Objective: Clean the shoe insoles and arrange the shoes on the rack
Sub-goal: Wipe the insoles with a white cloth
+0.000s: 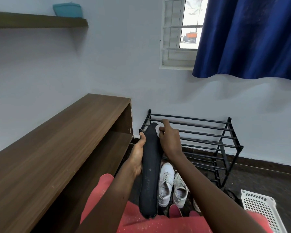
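Note:
A long black insole (150, 172) stands lengthwise in front of me, its heel end resting on my lap. My left hand (138, 155) holds it along its left edge, thumb near the toe end. My right hand (169, 140) pinches a small white cloth (158, 130) and presses it against the insole's toe end. A pair of white sneakers (172, 185) sits on the floor just right of the insole, toes pointing at the black metal shoe rack (208, 132). The rack's bars carry no shoes.
A brown wooden shelf unit (65, 132) runs along the left wall. A white perforated plastic basket (260, 209) lies on the floor at the lower right. A blue curtain (250, 36) hangs by the window above the rack. My red-clad knees fill the bottom.

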Demonstrator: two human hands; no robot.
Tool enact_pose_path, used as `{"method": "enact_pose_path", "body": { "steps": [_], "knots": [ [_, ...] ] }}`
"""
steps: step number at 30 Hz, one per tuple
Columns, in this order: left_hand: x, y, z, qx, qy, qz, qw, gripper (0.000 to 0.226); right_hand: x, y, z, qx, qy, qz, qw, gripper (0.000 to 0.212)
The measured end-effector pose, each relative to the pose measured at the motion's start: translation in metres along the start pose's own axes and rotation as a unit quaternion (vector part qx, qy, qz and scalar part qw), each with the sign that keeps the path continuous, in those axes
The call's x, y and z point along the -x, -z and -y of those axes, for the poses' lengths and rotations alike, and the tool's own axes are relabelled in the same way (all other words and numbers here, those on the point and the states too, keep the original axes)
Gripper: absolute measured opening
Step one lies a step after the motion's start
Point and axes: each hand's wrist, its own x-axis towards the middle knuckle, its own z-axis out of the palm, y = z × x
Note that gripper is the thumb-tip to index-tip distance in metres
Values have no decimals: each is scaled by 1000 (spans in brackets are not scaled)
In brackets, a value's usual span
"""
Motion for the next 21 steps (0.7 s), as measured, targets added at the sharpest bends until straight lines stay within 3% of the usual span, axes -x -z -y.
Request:
{"method": "enact_pose_path", "body": {
  "steps": [6,10,13,17,21],
  "knots": [
    [-6,1,-9,-11,5,-29,1000,79,50,-6,-6,100,90,81,988,50],
    [-7,0,-8,11,12,-39,999,79,55,-8,-6,113,90,94,985,52],
    [-3,-3,-4,5,9,-14,1000,73,35,0,-4,118,84,53,988,49],
    [3,-6,-1,-6,11,11,1000,72,-2,10,-1,70,17,-14,997,45],
    [4,-6,0,-11,10,17,1000,72,-2,7,6,24,-14,-23,999,39]
  ]
}}
